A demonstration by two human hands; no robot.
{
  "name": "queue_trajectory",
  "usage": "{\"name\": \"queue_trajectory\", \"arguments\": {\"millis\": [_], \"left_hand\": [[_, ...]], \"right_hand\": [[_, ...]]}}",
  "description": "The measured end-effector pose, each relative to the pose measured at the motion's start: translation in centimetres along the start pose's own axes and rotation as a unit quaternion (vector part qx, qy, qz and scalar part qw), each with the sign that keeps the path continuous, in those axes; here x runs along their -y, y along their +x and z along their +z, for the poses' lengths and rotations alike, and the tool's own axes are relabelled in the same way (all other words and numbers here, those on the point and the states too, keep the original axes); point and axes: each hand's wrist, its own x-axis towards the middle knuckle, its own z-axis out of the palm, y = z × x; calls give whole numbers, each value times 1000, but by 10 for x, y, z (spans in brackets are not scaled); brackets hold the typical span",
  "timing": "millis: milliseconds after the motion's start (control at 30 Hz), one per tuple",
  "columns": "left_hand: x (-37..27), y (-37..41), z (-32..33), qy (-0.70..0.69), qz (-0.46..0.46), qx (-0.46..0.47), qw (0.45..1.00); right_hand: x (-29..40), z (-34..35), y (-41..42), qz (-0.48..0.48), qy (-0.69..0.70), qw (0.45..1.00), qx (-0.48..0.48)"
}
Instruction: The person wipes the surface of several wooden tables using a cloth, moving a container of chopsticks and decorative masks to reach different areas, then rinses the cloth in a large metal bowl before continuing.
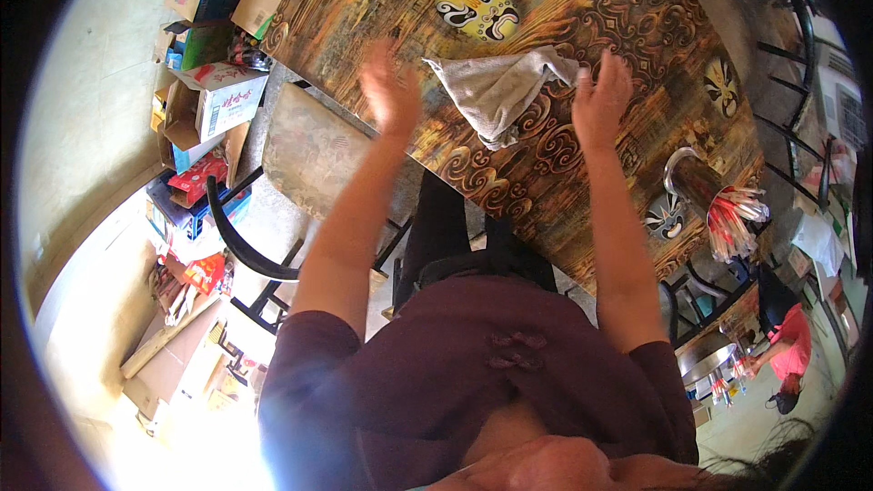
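Observation:
A crumpled beige-grey cloth (494,92) is spread in loose folds over the patterned wooden table (423,7) in front of me. My left hand (390,92) is raised to the left of the cloth, apart from it, blurred, with nothing in it. On the other side, my right hand (602,102) has its fingers apart, and its thumb is close to the cloth's right end. Whether the thumb touches the cloth is unclear. A yellow painted mask design (477,7) shows on the tabletop beyond the cloth.
A shiny holder (696,181) with chopsticks (735,221) stands near the table's right corner. A chair with a patterned seat (310,146) is at my left. Cartons (228,99) are stacked along the wall. Another person (788,341) is farther off at the right, beside another table.

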Motion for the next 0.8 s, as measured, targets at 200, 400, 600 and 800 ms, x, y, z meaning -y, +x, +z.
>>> {"name": "queue_trajectory", "arguments": {"millis": [200, 400, 600, 800], "left_hand": [[-140, -96, 58, 108, 34, 277, 954], [-49, -59, 42, 297, 66, 240, 922], [141, 59, -35, 294, -102, 77, 947], [103, 20, -19, 288, -92, 72, 951]], "right_hand": [[-79, 46, -17, -15, -166, 985, -47], [-68, 46, -21, 31, -148, 988, -42], [-63, 42, -17, 22, -143, 988, -48], [-68, 45, -16, 18, -150, 987, -54]]}}
